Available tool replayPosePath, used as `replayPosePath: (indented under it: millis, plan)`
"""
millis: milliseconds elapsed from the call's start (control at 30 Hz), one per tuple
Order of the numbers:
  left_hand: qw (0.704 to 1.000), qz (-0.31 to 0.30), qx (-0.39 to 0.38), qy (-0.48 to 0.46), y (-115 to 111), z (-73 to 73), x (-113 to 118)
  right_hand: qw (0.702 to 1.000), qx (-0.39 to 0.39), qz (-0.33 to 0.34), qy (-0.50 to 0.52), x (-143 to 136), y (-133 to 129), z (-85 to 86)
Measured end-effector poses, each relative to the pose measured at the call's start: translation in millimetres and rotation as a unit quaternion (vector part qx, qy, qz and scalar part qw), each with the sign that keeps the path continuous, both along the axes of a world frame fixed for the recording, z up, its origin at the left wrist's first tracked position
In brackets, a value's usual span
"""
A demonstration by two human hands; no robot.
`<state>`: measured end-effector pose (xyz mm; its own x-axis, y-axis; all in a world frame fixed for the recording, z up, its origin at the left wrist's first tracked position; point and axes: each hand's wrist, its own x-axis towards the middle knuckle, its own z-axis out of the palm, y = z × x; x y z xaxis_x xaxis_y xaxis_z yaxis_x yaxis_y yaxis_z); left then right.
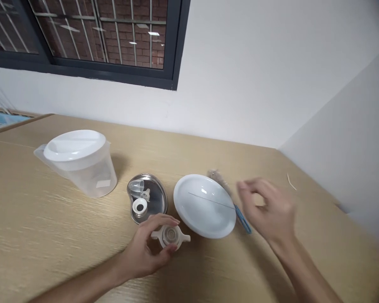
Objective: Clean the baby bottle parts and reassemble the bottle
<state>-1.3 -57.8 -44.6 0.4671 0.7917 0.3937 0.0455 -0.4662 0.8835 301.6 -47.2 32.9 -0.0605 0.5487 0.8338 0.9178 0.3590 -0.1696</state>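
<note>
My left hand (153, 248) has its fingers and thumb round a small translucent cup with two side handles (171, 236), seen from above. My right hand (267, 208), blurred by motion, is raised right of a white oval bowl (205, 219), thumb and forefinger pinched together; anything between the fingertips is too small to make out. A thin wire lies across the bowl, ending at a blue loop handle (243, 219) on the bowl's right. Left of the bowl, a steel kidney-shaped tray (158, 202) holds a clear cap (136, 186), a white ring (140, 207) and a small clear part (145, 195).
A lidded translucent pitcher (93, 174) stands at the left of the wooden table (66, 248). Behind the bowl lies a fuzzy brush head (219, 176). A short white strand (291, 182) lies at the right. A wall and barred window (113, 38) are behind.
</note>
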Motion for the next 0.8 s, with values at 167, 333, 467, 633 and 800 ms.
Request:
replayPosePath:
  millis: [167, 333, 467, 633, 800]
  plan:
    - [1.000, 0.010, 0.017, -0.018, 0.9, -6.1, 0.2, 0.932, -0.206, 0.263, -0.142, -101.1, 51.0, 20.1]
    - [0.997, 0.012, 0.044, -0.064, 2.6, -8.7, 0.5, 0.821, -0.285, 0.363, -0.335, -169.6, 91.3, -4.8]
    - [0.997, 0.010, 0.041, -0.070, 4.1, -7.9, 0.7, 0.784, -0.299, 0.388, -0.381, -188.4, 107.6, -21.1]
    - [0.997, 0.010, 0.034, -0.072, 4.9, -10.5, 1.3, 0.765, -0.327, 0.389, -0.395, -193.0, 110.1, -29.3]
    - [0.997, -0.005, 0.029, -0.068, 7.1, -9.1, 0.4, 0.767, -0.358, 0.395, -0.357, -193.2, 109.5, -33.3]
